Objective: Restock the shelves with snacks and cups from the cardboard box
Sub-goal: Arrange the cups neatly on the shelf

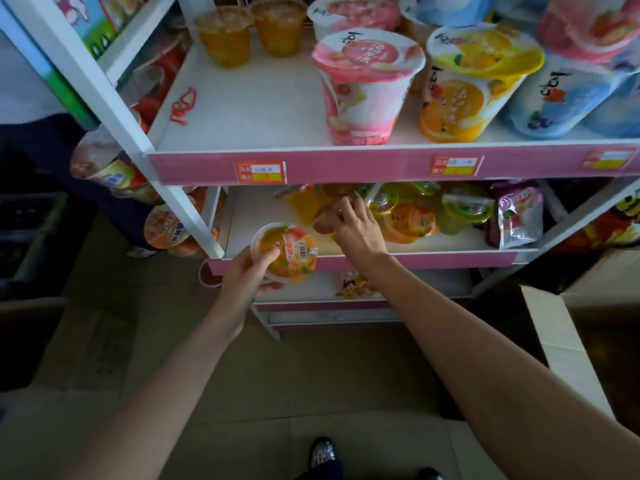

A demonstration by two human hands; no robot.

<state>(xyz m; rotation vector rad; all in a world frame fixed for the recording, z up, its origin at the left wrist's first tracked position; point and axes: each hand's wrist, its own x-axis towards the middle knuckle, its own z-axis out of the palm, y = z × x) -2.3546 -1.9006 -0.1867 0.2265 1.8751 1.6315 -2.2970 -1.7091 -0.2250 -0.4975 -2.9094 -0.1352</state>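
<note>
My left hand (pixel 247 275) grips an orange fruit jelly cup (pixel 285 252) by its rim, tilted, just in front of the middle shelf's pink edge (pixel 433 261). My right hand (pixel 353 225) reaches into the middle shelf and curls its fingers round another jelly cup (pixel 323 221), mostly hidden by the hand. More orange and green jelly cups (pixel 412 220) lie to its right. An open cardboard box (pixel 568 337) stands on the floor at the right.
The upper shelf (pixel 242 109) carries tall pink (pixel 363 84), yellow (pixel 474 81) and blue cups plus two orange jelly cups (pixel 225 36) at the back. A purple snack pouch (pixel 519 216) stands on the middle shelf's right. A white upright post (pixel 138 133) frames the left side. More snacks hang left.
</note>
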